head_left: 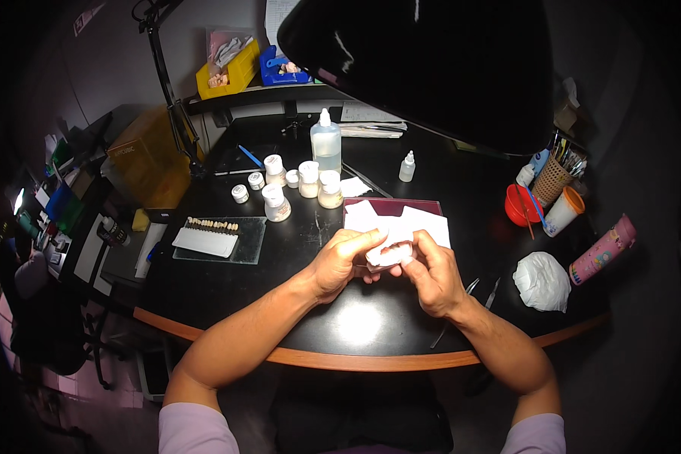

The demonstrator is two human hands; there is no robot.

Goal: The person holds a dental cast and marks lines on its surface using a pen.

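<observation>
Over the near middle of the black table, both hands hold a small whitish dental cast (388, 258) with a pinkish, arch-like part. My left hand (337, 261) grips its left side, thumb on top and fingertips underneath. On the other side, my right hand (436, 278) pinches it between thumb and fingers. Bright lamp light washes out the detail of the cast. Just beyond the hands, folded white paper (429, 220) lies on a dark red flat pad (420, 203). Thin metal instruments (492, 293) rest on the table beside my right wrist.
Several powder jars (276, 204) and a clear bottle (327, 144) stand farther back, with a small dropper bottle (407, 166). A tooth shade guide (208, 237) sits left on a glass slab (251, 246). Rightward are a red bowl (519, 206), crumpled white plastic (542, 281) and a pink bottle (602, 250). A black lamp shade (431, 60) hangs overhead.
</observation>
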